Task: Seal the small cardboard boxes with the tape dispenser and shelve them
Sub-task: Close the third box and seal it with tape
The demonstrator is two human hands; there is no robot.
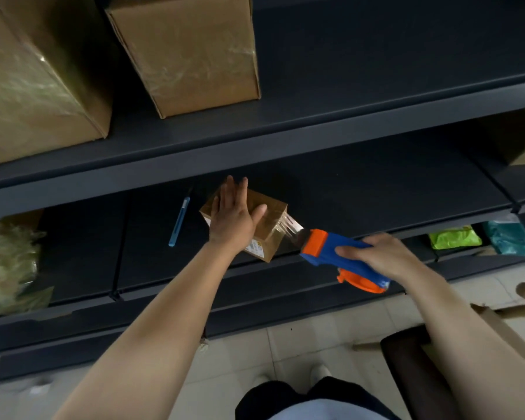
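Observation:
A small cardboard box [270, 225] sits on the dark middle shelf [376, 189], near its front edge. My left hand [234, 216] lies flat on top of the box, fingers spread. My right hand [379, 253] grips a blue and orange tape dispenser [340, 256] just right of the box. A strip of clear tape [291, 227] stretches from the dispenser's mouth to the box's right side. A shipping label shows on the box's near face.
A blue utility knife [179, 222] lies on the shelf left of the box. Two large taped boxes [188, 53] stand on the upper shelf. Bagged goods [455, 237] sit at the right, pale filler [9, 262] at the left. A dark stool [412, 368] and cardboard scraps are on the tiled floor.

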